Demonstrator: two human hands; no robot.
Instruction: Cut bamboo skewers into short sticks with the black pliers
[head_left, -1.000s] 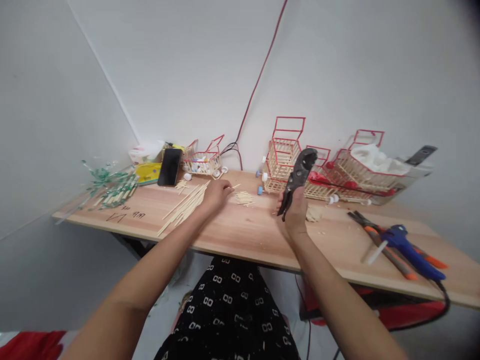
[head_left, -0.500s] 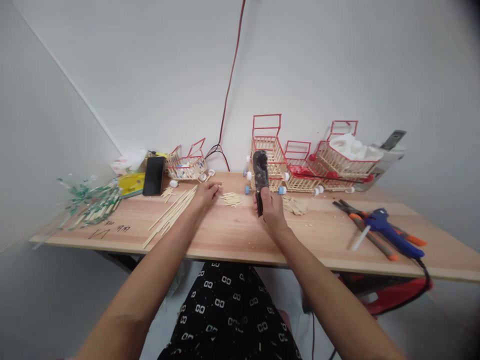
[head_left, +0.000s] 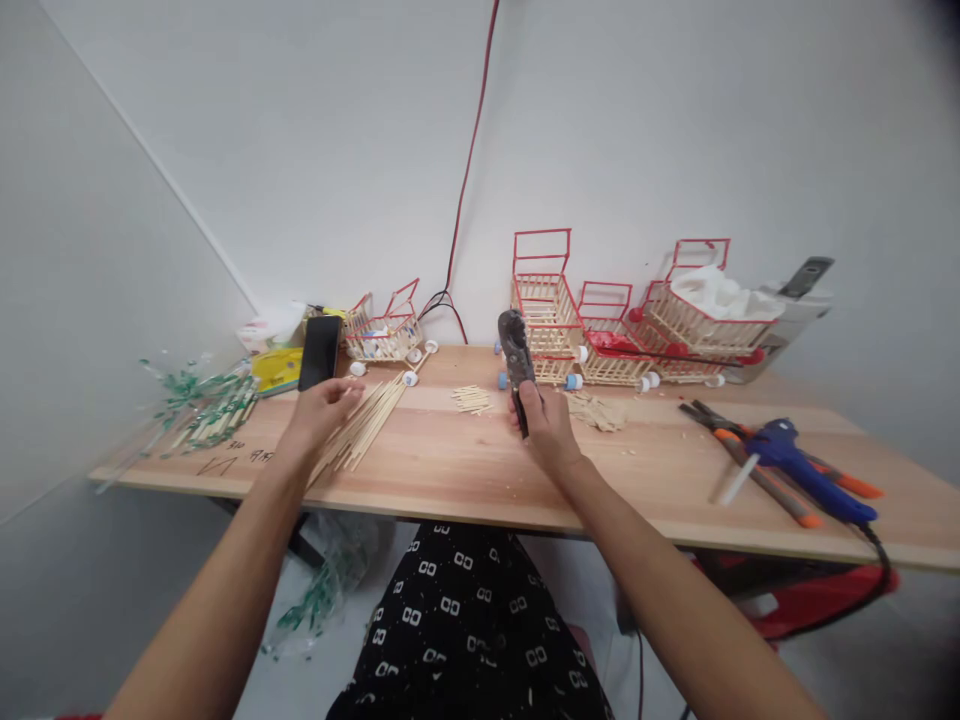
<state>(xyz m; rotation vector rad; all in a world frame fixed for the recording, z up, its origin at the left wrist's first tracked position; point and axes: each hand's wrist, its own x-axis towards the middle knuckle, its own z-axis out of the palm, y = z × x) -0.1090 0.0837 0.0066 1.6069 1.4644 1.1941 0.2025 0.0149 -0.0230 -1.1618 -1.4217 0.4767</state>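
My right hand [head_left: 547, 425] grips a dark pliers-like cutter [head_left: 516, 360], its rounded head pointing up above the table. Over the left end of the long thin wooden sticks [head_left: 375, 425] is my left hand [head_left: 319, 418], thumb and fingertips drawn together. Whether something small sits between those fingertips I cannot make out. Between the two hands lies a small pile of short cut sticks [head_left: 471, 400]. A pair of white wheels on a stick [head_left: 421, 362] rests just behind the long sticks.
Small stick-built carts with red trim, such as the tall one [head_left: 546, 300], line the wall. A phone [head_left: 320, 352] and green-and-clear wrapped sticks [head_left: 214, 410] are at left. Orange-handled pliers [head_left: 772, 485] and a blue glue gun [head_left: 806, 475] lie at right on the table [head_left: 450, 480].
My left hand has moved left, from beside the short-stick pile to the far side of the long sticks. My right hand keeps holding the cutter, and the view has shifted slightly.
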